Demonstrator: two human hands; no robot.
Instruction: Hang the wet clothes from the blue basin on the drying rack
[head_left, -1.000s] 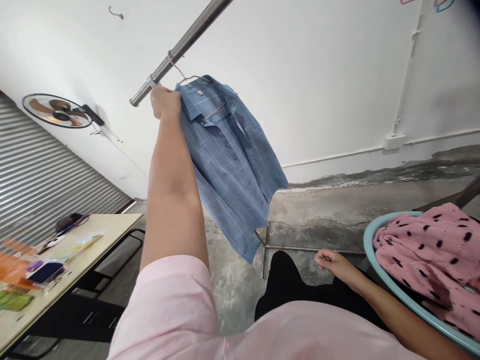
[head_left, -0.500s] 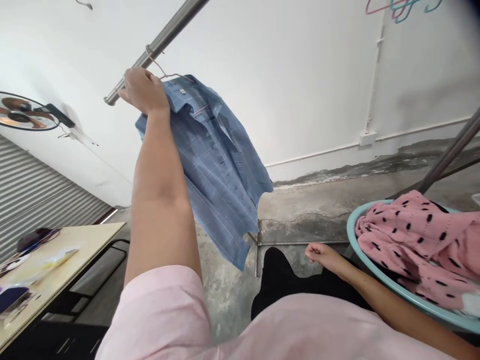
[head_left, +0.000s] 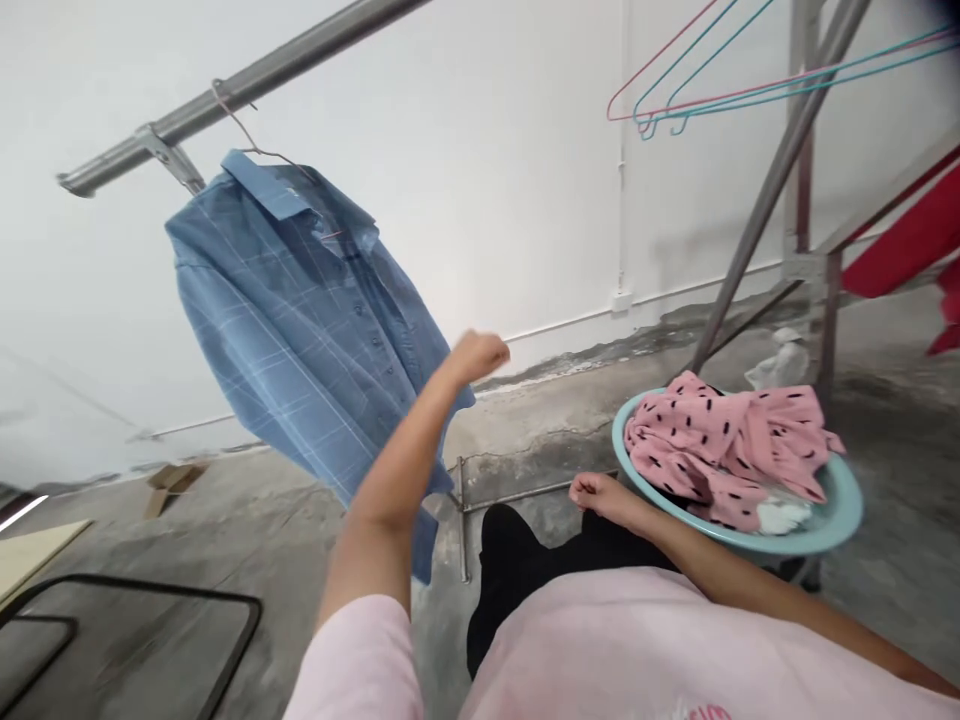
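Blue checked shirt [head_left: 300, 330] hangs on a thin wire hanger [head_left: 247, 135], hooked over the steel rail [head_left: 247, 85] up at the left, the cloth swinging at a slant with its hem down near the floor. Low in the left corner sits the edge of a pale surface [head_left: 37, 555] and a black metal frame [head_left: 150, 620] beside it. Moving right, the left hand [head_left: 480, 355] is out in the air just off the shirt's right edge, fingers curled into a loose fist with nothing in them, not touching the cloth as far as one can see. Next over, the right hand [head_left: 600, 495] rests low by the black trousers [head_left: 525, 570], fingers closed too and holding nothing, close to the rim of the light blue basin [head_left: 840, 520]. In that basin lies a pink garment with black dashes [head_left: 720, 440], heaped up, with a bit of white cloth under it. Above, at the top right, pink and teal empty hangers [head_left: 675, 95] dangle off a slanted steel frame [head_left: 772, 180], and something red [head_left: 907, 240] pokes in at the far right edge.
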